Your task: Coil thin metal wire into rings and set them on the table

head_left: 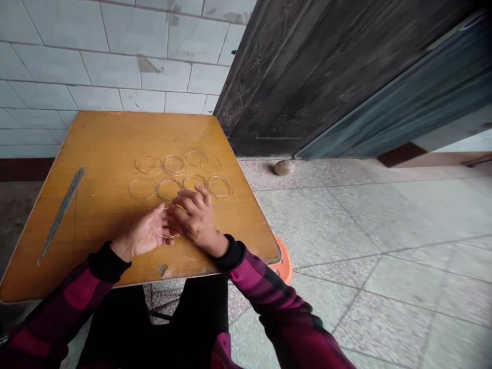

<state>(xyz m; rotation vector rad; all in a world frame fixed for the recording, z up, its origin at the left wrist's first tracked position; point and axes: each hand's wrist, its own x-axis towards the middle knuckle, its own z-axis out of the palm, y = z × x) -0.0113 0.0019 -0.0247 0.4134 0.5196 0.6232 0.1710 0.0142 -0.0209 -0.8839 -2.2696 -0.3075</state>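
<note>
Though touching, left hand (143, 234), right hand (197, 218) palm-down

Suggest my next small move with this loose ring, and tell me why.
Probably lay the wire ring flat on the wooden table, just in front of the nearer row of rings. Your left hand is already on it, and that row and the farther row of rings each look full at four.
</note>
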